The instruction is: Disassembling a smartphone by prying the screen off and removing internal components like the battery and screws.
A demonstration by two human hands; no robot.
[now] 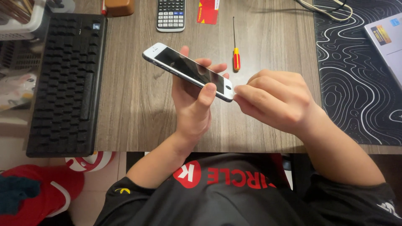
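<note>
Left hand (193, 104) is gripping a white-framed smartphone (188, 71) from beneath, fingers curling up behind its far edge and the thumb pressing across the dark screen near the round button end. It is holding the phone above the wooden desk (138, 109), tilted, with one end pointing toward the upper left and the other down toward the right. Right hand (274, 100) is closing into a loose fist, its pinched fingertips (238, 94) touching the phone's lower right corner; whether anything small is sitting between them is impossible to tell.

Just beyond the phone, a thin screwdriver (236, 53) with a red and yellow handle is lying on the desk, well clear of both hands. Farther back, a calculator (171, 14) and a red card (208, 11) are resting near the desk's far edge, with a brown object (119, 6) beside them. A black keyboard (67, 83) is lying along the left side. A black mat with white wavy lines (356, 75) is covering the right side, with a laptop corner (387, 39) sitting on it.
</note>
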